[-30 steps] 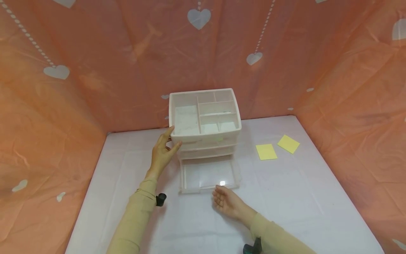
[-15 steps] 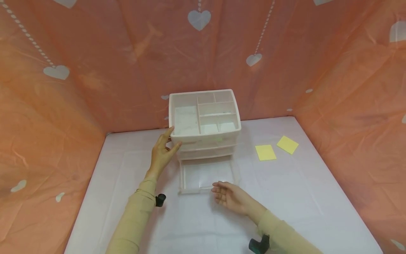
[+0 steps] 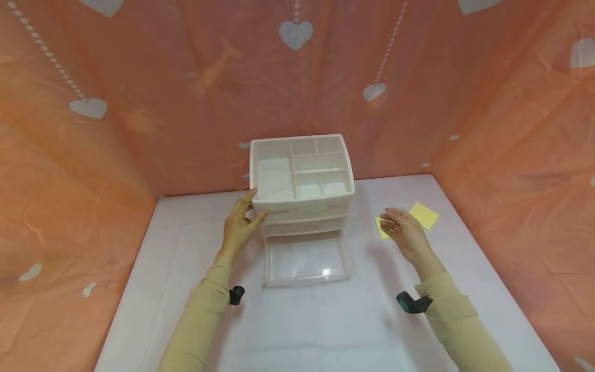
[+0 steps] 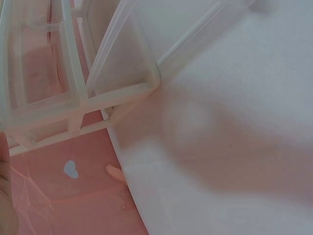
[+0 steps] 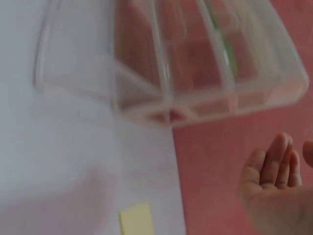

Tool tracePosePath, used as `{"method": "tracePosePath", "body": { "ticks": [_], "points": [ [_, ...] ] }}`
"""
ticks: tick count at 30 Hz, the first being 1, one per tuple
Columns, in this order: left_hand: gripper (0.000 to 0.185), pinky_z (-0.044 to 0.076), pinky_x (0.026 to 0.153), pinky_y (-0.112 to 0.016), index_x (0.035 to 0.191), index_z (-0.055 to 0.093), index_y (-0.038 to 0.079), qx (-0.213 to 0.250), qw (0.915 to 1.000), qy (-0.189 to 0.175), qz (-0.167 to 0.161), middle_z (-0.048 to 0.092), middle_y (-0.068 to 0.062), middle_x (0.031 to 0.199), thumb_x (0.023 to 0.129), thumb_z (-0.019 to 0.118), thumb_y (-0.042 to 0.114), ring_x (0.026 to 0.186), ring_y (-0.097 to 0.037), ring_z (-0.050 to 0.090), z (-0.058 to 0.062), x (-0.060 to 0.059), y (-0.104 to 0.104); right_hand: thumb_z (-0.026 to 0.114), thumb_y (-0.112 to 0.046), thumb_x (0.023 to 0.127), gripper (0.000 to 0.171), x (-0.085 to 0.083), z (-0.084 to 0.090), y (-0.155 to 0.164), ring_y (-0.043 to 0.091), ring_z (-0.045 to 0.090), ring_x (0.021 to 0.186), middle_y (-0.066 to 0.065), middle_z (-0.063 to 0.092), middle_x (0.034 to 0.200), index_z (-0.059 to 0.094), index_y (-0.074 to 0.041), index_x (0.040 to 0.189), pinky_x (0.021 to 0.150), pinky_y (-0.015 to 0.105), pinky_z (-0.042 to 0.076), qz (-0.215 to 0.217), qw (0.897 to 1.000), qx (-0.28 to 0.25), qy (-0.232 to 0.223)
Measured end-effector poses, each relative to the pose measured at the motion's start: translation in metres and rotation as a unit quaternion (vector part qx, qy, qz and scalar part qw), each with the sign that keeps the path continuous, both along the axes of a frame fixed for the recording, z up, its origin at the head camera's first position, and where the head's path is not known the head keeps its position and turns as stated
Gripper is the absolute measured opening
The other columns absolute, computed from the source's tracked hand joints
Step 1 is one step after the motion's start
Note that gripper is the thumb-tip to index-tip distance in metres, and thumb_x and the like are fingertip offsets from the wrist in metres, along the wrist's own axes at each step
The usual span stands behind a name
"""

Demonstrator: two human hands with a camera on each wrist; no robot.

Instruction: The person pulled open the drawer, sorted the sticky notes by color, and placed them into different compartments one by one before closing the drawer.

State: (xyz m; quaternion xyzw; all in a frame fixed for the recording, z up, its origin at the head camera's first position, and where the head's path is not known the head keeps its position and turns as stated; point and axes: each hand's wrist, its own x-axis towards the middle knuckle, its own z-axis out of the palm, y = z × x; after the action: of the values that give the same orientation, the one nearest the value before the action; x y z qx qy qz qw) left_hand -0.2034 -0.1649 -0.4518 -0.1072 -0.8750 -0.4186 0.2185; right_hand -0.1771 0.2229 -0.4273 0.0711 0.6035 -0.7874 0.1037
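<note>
A white plastic drawer organizer (image 3: 302, 199) stands at the back of the table, its top divided into compartments. Its clear bottom drawer (image 3: 307, 258) is pulled out, and no object shows inside. My left hand (image 3: 237, 232) holds the organizer's front left corner, thumb at the front and fingers at the side. In the left wrist view only a sliver of that hand shows at the left edge. My right hand (image 3: 406, 235), fingers loosely bent and holding nothing, is over the nearer yellow sticky note (image 3: 381, 231), partly covering it. A second yellow sticky note (image 3: 424, 215) lies just beyond.
The table (image 3: 297, 325) has a white cover. Orange cloth (image 3: 209, 103) with white hearts hangs behind and on both sides, close behind the organizer. In the right wrist view, a green strip (image 5: 229, 54) shows through the organizer's front.
My right hand has left the open drawer's front edge and moved right and away from me, over the sticky notes. The left hand stays at the organizer's corner.
</note>
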Motion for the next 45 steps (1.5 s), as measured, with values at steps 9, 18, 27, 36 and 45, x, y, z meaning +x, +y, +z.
{"method": "tracePosePath", "body": {
  "ticks": [9, 18, 27, 36, 45],
  "points": [
    [0.061, 0.052, 0.060, -0.026, 0.137, 0.044, 0.025, -0.006, 0.9999, 0.008, -0.004, 0.059, -0.012, 0.114, 0.083, 0.071, 0.021, 0.098, -0.029, 0.065, 0.000, -0.002, 0.000, 0.048, -0.030, 0.096, 0.048, -0.034, -0.035, 0.036, 0.026, 0.044, 0.123, 0.009, 0.045, 0.129, 0.037, 0.000, 0.132, 0.110, 0.035, 0.035, -0.065, 0.973, 0.210, -0.068],
    [0.062, 0.051, 0.060, -0.026, 0.138, 0.042, 0.026, -0.008, 0.9999, -0.008, -0.008, 0.059, -0.013, 0.116, 0.083, 0.070, 0.022, 0.098, -0.030, 0.065, -0.008, 0.005, 0.003, 0.052, -0.034, 0.092, 0.073, -0.033, -0.089, 0.043, 0.048, 0.024, 0.133, 0.034, 0.026, 0.143, 0.023, 0.011, 0.141, 0.111, 0.053, 0.025, -0.062, 0.906, 0.403, -0.113],
    [0.063, 0.052, 0.061, -0.027, 0.138, 0.042, 0.026, -0.007, 1.0000, -0.003, -0.006, 0.059, -0.012, 0.115, 0.083, 0.071, 0.022, 0.099, -0.030, 0.065, -0.009, 0.005, 0.005, 0.067, -0.026, 0.080, 0.072, -0.022, -0.107, 0.036, 0.052, 0.024, 0.120, 0.041, 0.031, 0.130, 0.036, 0.015, 0.130, 0.099, 0.058, 0.023, -0.114, 0.864, 0.480, -0.102],
    [0.062, 0.052, 0.059, -0.026, 0.137, 0.043, 0.025, -0.005, 1.0000, 0.005, -0.002, 0.059, -0.012, 0.114, 0.082, 0.072, 0.021, 0.098, -0.030, 0.065, -0.005, 0.004, 0.004, 0.067, -0.025, 0.078, 0.068, -0.028, -0.107, 0.037, 0.051, 0.028, 0.113, 0.041, 0.035, 0.121, 0.040, 0.020, 0.121, 0.092, 0.056, 0.026, -0.093, 0.854, 0.499, -0.112],
    [0.062, 0.052, 0.060, -0.027, 0.137, 0.043, 0.025, -0.004, 1.0000, 0.004, 0.006, 0.059, -0.012, 0.114, 0.082, 0.071, 0.020, 0.098, -0.029, 0.065, -0.001, 0.003, 0.002, 0.068, -0.028, 0.076, 0.072, -0.037, -0.100, 0.041, 0.048, 0.032, 0.104, 0.040, 0.036, 0.117, 0.037, 0.021, 0.119, 0.085, 0.052, 0.033, -0.017, 0.845, 0.518, -0.131]
  ]
}}
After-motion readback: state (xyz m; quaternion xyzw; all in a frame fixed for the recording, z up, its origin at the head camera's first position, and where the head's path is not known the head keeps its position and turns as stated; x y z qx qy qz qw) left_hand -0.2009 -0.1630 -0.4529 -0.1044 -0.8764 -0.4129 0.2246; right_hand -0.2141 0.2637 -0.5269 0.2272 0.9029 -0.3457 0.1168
